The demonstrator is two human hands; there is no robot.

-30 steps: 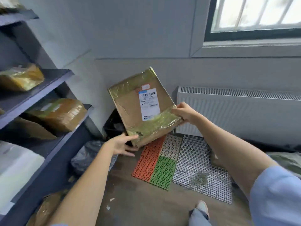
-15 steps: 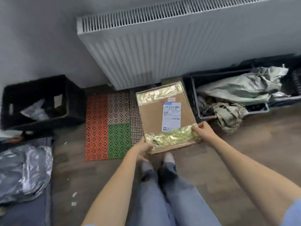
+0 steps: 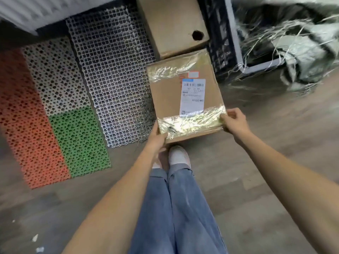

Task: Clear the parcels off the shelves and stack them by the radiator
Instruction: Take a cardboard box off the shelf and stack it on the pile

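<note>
Wooden floor (image 3: 256, 180) fills the view now that the gaze has dropped from the radiator face of half a second ago to its foot, with the radiator (image 3: 45, 10) only a strip at eleven o'clock. From the left come the orange, green and white floor mats (image 3: 73, 99), then the left hand (image 3: 158, 139), fingers curled round the near left corner of the parcel (image 3: 185, 96). Beyond it at twelve o'clock lies a plain cardboard box (image 3: 172, 24) (one hole in its side). The right hand (image 3: 233, 121) pinches the near right corner. At two o'clock a black crate (image 3: 222, 44) holds crumpled sacking. The parcel has sunk lower, so setting-down looks imminent.
</note>
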